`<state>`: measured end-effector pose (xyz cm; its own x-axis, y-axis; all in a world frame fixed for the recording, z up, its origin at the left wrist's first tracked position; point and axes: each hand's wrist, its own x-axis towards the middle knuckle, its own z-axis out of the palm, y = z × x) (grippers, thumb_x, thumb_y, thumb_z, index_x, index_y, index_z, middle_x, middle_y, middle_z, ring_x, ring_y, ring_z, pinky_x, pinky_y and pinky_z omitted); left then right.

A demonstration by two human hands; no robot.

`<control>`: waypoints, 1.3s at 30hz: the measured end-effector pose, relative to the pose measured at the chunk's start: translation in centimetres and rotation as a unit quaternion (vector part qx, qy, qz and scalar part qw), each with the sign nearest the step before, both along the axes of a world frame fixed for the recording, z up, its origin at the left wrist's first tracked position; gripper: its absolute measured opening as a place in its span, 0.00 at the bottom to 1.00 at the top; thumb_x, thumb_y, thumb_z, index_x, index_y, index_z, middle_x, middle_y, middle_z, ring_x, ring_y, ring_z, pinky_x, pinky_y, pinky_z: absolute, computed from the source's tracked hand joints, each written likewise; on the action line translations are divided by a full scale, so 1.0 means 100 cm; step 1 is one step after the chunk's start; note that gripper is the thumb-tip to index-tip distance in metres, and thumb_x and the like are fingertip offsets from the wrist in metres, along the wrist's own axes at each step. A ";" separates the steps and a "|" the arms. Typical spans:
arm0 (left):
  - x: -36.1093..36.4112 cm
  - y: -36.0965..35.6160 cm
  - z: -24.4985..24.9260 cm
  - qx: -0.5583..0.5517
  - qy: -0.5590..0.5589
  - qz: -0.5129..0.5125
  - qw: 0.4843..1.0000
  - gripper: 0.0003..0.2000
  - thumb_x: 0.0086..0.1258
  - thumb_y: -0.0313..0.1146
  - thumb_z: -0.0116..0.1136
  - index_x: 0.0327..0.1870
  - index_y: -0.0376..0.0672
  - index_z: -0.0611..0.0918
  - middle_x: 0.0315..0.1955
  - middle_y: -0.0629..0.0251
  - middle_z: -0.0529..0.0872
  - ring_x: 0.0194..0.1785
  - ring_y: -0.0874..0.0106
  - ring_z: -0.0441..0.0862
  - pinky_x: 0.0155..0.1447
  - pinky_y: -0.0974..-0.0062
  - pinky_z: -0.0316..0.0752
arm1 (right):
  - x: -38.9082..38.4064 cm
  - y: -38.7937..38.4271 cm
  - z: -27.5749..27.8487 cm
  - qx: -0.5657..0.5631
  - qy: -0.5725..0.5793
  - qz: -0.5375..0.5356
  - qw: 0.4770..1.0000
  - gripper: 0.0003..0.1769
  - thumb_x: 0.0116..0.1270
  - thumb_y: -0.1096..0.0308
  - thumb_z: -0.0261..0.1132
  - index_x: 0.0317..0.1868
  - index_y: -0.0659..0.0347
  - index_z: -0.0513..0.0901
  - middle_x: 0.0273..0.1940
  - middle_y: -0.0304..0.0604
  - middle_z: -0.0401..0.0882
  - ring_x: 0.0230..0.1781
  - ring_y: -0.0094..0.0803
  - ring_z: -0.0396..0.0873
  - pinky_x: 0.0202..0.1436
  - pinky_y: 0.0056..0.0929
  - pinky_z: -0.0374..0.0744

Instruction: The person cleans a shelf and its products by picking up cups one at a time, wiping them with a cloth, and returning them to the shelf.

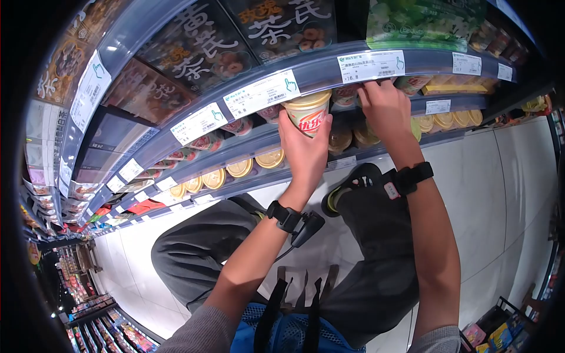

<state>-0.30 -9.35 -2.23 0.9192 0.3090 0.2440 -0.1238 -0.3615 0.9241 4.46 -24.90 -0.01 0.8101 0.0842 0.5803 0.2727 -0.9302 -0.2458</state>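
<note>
My left grip [305, 150] pinches one gold-lidded paper cup [308, 112] by the shelf's front edge [319, 72]; my right grip [387, 109], closure unclear, touches that edge.

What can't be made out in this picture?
All in the head view:
- What the right hand touches: its fingertips vanish at the shelf edge.
- The base of the white paper cup with a cream lid: behind the left hand.
- The top of the green plastic bag: cut off by the frame.
- Small colourful packets at lower left: too small.
</note>
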 end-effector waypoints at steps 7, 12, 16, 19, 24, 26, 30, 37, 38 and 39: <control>0.018 -0.012 -0.001 0.024 -0.111 0.040 0.993 0.27 0.57 0.33 0.67 0.50 0.29 0.66 0.42 0.44 0.74 0.48 0.48 0.72 0.53 0.59 0.66 | 0.001 0.002 -0.003 0.017 -0.005 0.002 1.000 0.05 0.60 0.63 0.60 0.34 0.53 0.78 0.26 0.49 0.77 0.25 0.47 0.80 0.25 0.43 0.77; 0.029 -0.015 -0.002 0.044 -0.082 0.059 0.994 0.26 0.56 0.33 0.67 0.49 0.27 0.67 0.40 0.43 0.75 0.46 0.45 0.73 0.52 0.58 0.66 | 0.001 0.003 -0.005 0.027 -0.030 0.012 0.999 0.05 0.59 0.65 0.60 0.34 0.54 0.78 0.26 0.49 0.77 0.24 0.47 0.79 0.25 0.42 0.77; 0.040 -0.013 -0.015 0.024 -0.056 0.077 0.995 0.23 0.56 0.31 0.67 0.45 0.26 0.70 0.41 0.40 0.76 0.47 0.46 0.74 0.52 0.59 0.66 | -0.003 0.005 0.000 0.028 -0.009 0.002 1.000 0.06 0.59 0.64 0.62 0.34 0.56 0.79 0.27 0.48 0.77 0.25 0.47 0.78 0.27 0.42 0.77; 0.047 -0.016 -0.022 0.045 -0.096 0.110 0.988 0.19 0.54 0.32 0.68 0.39 0.26 0.76 0.35 0.47 0.83 0.41 0.58 0.80 0.49 0.63 0.70 | -0.002 0.006 -0.001 0.030 -0.016 0.003 0.999 0.06 0.59 0.64 0.61 0.34 0.56 0.79 0.26 0.48 0.76 0.24 0.47 0.78 0.27 0.42 0.77; 0.047 -0.015 -0.014 0.034 -0.100 0.086 0.991 0.18 0.54 0.32 0.67 0.38 0.26 0.76 0.34 0.45 0.83 0.39 0.54 0.81 0.49 0.62 0.70 | -0.001 0.009 -0.006 0.023 -0.021 -0.008 0.999 0.04 0.58 0.66 0.60 0.32 0.55 0.77 0.27 0.46 0.77 0.25 0.46 0.80 0.25 0.42 0.77; 0.049 -0.012 -0.017 0.043 -0.113 0.082 0.989 0.18 0.54 0.32 0.67 0.38 0.26 0.76 0.33 0.44 0.83 0.39 0.52 0.81 0.48 0.61 0.70 | -0.002 0.010 -0.007 0.031 -0.038 -0.010 0.999 0.06 0.60 0.65 0.60 0.33 0.56 0.77 0.26 0.48 0.76 0.23 0.47 0.78 0.26 0.42 0.77; 0.050 -0.001 -0.024 0.101 -0.102 0.063 0.988 0.19 0.55 0.31 0.66 0.41 0.26 0.74 0.33 0.43 0.82 0.39 0.47 0.79 0.47 0.59 0.70 | -0.001 0.010 -0.008 0.030 -0.045 -0.012 0.998 0.05 0.61 0.64 0.60 0.33 0.56 0.77 0.26 0.48 0.76 0.23 0.47 0.78 0.26 0.43 0.77; 0.048 0.007 -0.022 0.047 -0.052 0.031 0.997 0.23 0.54 0.32 0.67 0.46 0.27 0.71 0.38 0.40 0.79 0.42 0.43 0.76 0.48 0.57 0.69 | -0.002 0.012 -0.010 0.035 -0.041 -0.012 0.998 0.06 0.60 0.64 0.60 0.32 0.57 0.76 0.25 0.48 0.75 0.23 0.48 0.77 0.26 0.44 0.76; 0.049 0.006 -0.021 0.040 -0.083 0.041 0.995 0.24 0.54 0.32 0.68 0.46 0.27 0.71 0.39 0.40 0.79 0.42 0.44 0.77 0.48 0.58 0.69 | -0.001 0.012 -0.010 0.035 -0.035 -0.018 0.999 0.06 0.60 0.64 0.60 0.32 0.57 0.75 0.25 0.48 0.75 0.23 0.49 0.77 0.27 0.45 0.76; 0.050 0.006 -0.021 0.041 -0.083 0.042 0.995 0.24 0.54 0.32 0.68 0.46 0.27 0.71 0.39 0.40 0.79 0.42 0.44 0.77 0.48 0.58 0.69 | -0.001 0.012 -0.010 0.037 -0.035 -0.016 0.999 0.06 0.60 0.64 0.60 0.32 0.57 0.75 0.25 0.48 0.75 0.23 0.49 0.77 0.27 0.45 0.76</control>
<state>4.71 -8.76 -4.34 0.8352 0.3563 0.4188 -0.2388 -0.4510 0.8600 4.37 -23.65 -1.04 0.7688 0.0136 0.6393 0.2613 -0.9192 -0.2947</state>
